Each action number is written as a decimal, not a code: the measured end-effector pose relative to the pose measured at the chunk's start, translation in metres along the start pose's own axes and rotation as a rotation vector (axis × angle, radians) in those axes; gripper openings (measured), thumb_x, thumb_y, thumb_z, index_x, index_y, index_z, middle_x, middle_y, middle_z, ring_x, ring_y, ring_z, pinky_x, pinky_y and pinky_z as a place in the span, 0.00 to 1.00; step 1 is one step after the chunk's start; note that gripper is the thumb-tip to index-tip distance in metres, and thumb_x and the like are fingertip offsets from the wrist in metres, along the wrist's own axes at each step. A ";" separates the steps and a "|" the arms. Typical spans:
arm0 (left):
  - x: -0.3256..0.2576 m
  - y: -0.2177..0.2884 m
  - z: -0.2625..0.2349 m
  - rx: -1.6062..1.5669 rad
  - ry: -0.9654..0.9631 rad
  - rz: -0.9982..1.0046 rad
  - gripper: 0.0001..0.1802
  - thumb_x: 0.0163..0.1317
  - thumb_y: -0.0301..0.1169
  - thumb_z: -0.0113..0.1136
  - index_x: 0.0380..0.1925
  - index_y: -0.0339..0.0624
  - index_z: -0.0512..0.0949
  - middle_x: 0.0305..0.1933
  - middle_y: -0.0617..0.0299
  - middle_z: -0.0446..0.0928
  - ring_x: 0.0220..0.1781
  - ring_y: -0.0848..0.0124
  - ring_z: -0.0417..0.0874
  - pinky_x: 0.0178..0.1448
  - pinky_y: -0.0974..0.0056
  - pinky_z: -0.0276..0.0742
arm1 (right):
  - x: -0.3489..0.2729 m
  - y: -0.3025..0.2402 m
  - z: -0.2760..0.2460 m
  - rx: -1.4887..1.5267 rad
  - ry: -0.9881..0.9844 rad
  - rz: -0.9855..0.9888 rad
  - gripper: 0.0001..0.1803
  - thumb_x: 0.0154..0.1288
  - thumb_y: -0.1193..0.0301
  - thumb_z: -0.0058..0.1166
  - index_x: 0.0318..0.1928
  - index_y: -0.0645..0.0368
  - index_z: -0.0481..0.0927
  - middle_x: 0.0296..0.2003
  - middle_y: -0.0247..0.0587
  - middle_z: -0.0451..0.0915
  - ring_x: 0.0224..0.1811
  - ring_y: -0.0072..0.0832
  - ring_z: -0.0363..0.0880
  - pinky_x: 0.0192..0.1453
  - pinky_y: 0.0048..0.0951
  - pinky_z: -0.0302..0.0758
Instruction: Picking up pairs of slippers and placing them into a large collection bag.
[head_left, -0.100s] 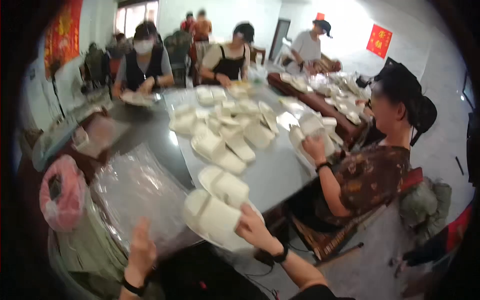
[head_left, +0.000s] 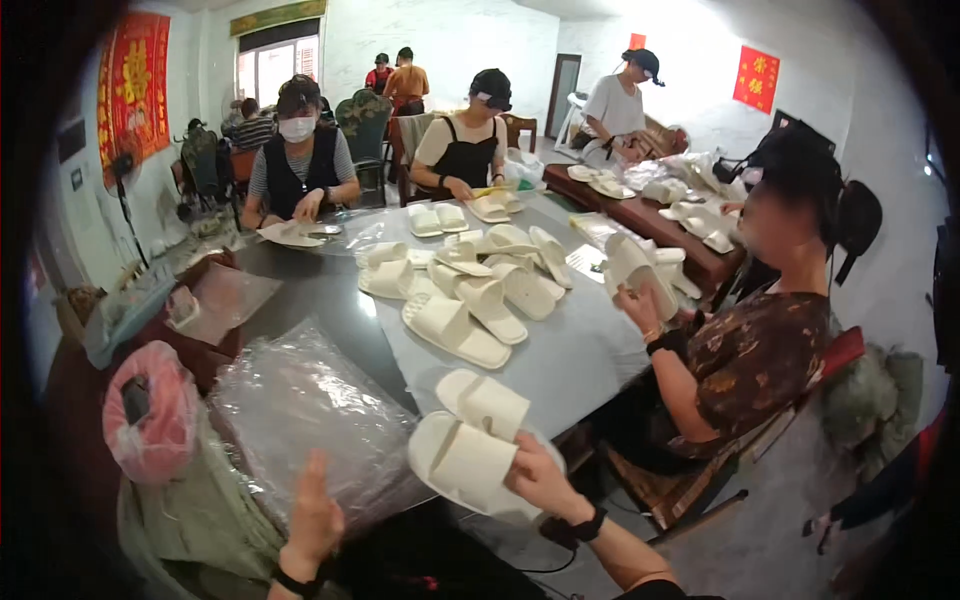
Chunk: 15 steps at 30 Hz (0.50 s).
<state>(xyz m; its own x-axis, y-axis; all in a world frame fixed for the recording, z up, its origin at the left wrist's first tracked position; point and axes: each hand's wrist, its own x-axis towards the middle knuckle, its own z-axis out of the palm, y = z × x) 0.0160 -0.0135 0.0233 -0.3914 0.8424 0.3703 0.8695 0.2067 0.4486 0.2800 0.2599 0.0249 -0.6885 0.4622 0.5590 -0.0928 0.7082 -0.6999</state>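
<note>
My right hand [head_left: 545, 480] closes on the right side of a cream slipper [head_left: 468, 460] at the near edge of the table. A second cream slipper [head_left: 483, 400] lies just beyond it, partly overlapped. My left hand [head_left: 315, 515] is raised with its fingers stretched out, holding nothing. Beside it is a stack of clear plastic bags [head_left: 310, 405] on the table's left part. Farther in, several cream slippers [head_left: 455, 330] are heaped on the grey table [head_left: 400, 375].
At the right, a seated person [head_left: 750, 340] holds a cream slipper [head_left: 640, 275]. Two people [head_left: 305, 165] [head_left: 465, 150] work across the table. A pink plastic-wrapped bundle [head_left: 150, 410] sits at the left. Behind, a brown table [head_left: 600, 205] carries more slippers, and a person [head_left: 615, 110] stands there.
The whole view has shifted, so things appear farther right and lower, and it is sharper. My right hand stays on the slipper; my left hand remains stretched out.
</note>
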 end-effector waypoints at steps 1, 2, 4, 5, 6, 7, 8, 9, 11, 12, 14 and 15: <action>-0.001 0.000 -0.002 -0.090 -0.014 -0.056 0.47 0.51 0.12 0.48 0.76 0.33 0.53 0.74 0.34 0.61 0.73 0.40 0.65 0.74 0.45 0.63 | -0.007 0.014 -0.002 -0.026 -0.055 -0.002 0.18 0.46 0.83 0.56 0.42 0.66 0.83 0.50 0.55 0.79 0.51 0.54 0.75 0.55 0.46 0.73; -0.001 -0.003 -0.005 -0.176 -0.027 -0.127 0.47 0.51 0.11 0.46 0.77 0.34 0.53 0.72 0.34 0.64 0.70 0.40 0.69 0.71 0.44 0.67 | -0.007 0.014 -0.005 -0.075 -0.076 0.037 0.18 0.46 0.84 0.56 0.41 0.65 0.83 0.50 0.54 0.79 0.51 0.53 0.76 0.53 0.45 0.74; 0.019 0.013 -0.023 -0.288 0.034 -0.113 0.46 0.54 0.08 0.42 0.78 0.39 0.53 0.63 0.38 0.74 0.59 0.46 0.79 0.60 0.48 0.77 | 0.011 -0.026 -0.020 -0.063 -0.057 0.059 0.22 0.46 0.85 0.54 0.46 0.64 0.85 0.51 0.53 0.79 0.51 0.51 0.77 0.53 0.42 0.75; 0.025 0.032 -0.046 -0.232 0.078 -0.106 0.46 0.54 0.08 0.42 0.78 0.39 0.53 0.63 0.38 0.74 0.59 0.46 0.79 0.60 0.48 0.77 | 0.014 -0.034 -0.030 -0.088 -0.010 -0.052 0.24 0.47 0.85 0.54 0.48 0.63 0.85 0.53 0.53 0.79 0.52 0.51 0.77 0.55 0.42 0.74; 0.031 0.034 -0.054 -0.323 0.175 -0.069 0.44 0.59 0.09 0.41 0.78 0.44 0.53 0.58 0.41 0.77 0.55 0.53 0.81 0.57 0.54 0.79 | 0.016 -0.030 -0.026 -0.053 0.001 -0.048 0.23 0.47 0.85 0.54 0.48 0.64 0.85 0.54 0.52 0.78 0.54 0.50 0.76 0.57 0.42 0.72; 0.032 0.034 -0.063 -0.421 0.269 -0.035 0.42 0.64 0.10 0.39 0.78 0.48 0.52 0.53 0.44 0.81 0.51 0.59 0.83 0.54 0.60 0.81 | 0.023 -0.036 -0.017 -0.040 -0.011 -0.060 0.21 0.47 0.85 0.54 0.46 0.64 0.84 0.54 0.52 0.78 0.54 0.50 0.75 0.57 0.43 0.70; 0.031 0.030 -0.075 -0.391 0.285 -0.055 0.42 0.64 0.10 0.39 0.78 0.48 0.52 0.53 0.44 0.81 0.51 0.59 0.83 0.54 0.60 0.81 | 0.030 -0.042 -0.009 -0.030 -0.022 -0.072 0.19 0.47 0.85 0.55 0.43 0.65 0.84 0.53 0.52 0.77 0.54 0.50 0.74 0.57 0.43 0.68; 0.028 0.032 -0.081 -0.622 0.432 -0.074 0.40 0.65 0.10 0.38 0.78 0.48 0.53 0.55 0.45 0.80 0.51 0.62 0.83 0.53 0.62 0.81 | 0.035 -0.043 -0.003 -0.013 -0.034 -0.076 0.19 0.47 0.85 0.55 0.43 0.65 0.84 0.53 0.52 0.77 0.54 0.50 0.74 0.57 0.43 0.68; 0.019 0.053 -0.100 -0.994 0.729 -0.181 0.40 0.65 0.11 0.40 0.77 0.49 0.56 0.59 0.48 0.76 0.53 0.68 0.82 0.53 0.65 0.82 | 0.044 -0.055 0.008 -0.027 -0.128 -0.157 0.14 0.48 0.85 0.56 0.38 0.66 0.82 0.53 0.53 0.76 0.55 0.51 0.72 0.57 0.44 0.64; 0.015 0.057 -0.105 -0.982 0.743 -0.181 0.40 0.65 0.11 0.40 0.77 0.49 0.56 0.59 0.48 0.76 0.53 0.68 0.82 0.53 0.65 0.82 | 0.051 -0.061 0.017 -0.016 -0.134 -0.169 0.14 0.48 0.85 0.56 0.38 0.66 0.82 0.53 0.53 0.76 0.55 0.51 0.72 0.57 0.44 0.64; 0.012 0.060 -0.112 -1.470 0.909 -0.246 0.42 0.65 0.11 0.42 0.78 0.55 0.54 0.64 0.52 0.77 0.57 0.67 0.80 0.59 0.59 0.80 | 0.061 -0.075 0.029 -0.002 -0.113 -0.283 0.10 0.48 0.86 0.57 0.34 0.66 0.80 0.51 0.55 0.75 0.53 0.53 0.72 0.55 0.44 0.64; 0.004 0.048 -0.104 -1.466 0.928 -0.172 0.41 0.65 0.12 0.42 0.78 0.52 0.54 0.70 0.51 0.72 0.60 0.65 0.78 0.62 0.60 0.78 | 0.064 -0.080 0.029 -0.008 -0.145 -0.291 0.14 0.46 0.87 0.56 0.37 0.66 0.82 0.51 0.55 0.75 0.52 0.54 0.71 0.55 0.43 0.66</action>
<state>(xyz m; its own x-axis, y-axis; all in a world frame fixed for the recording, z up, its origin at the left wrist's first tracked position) 0.0242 -0.0518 0.1312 -0.9261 0.2122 0.3120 0.0384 -0.7696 0.6374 0.2223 0.2169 0.1038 -0.7290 0.1594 0.6656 -0.2957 0.8038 -0.5163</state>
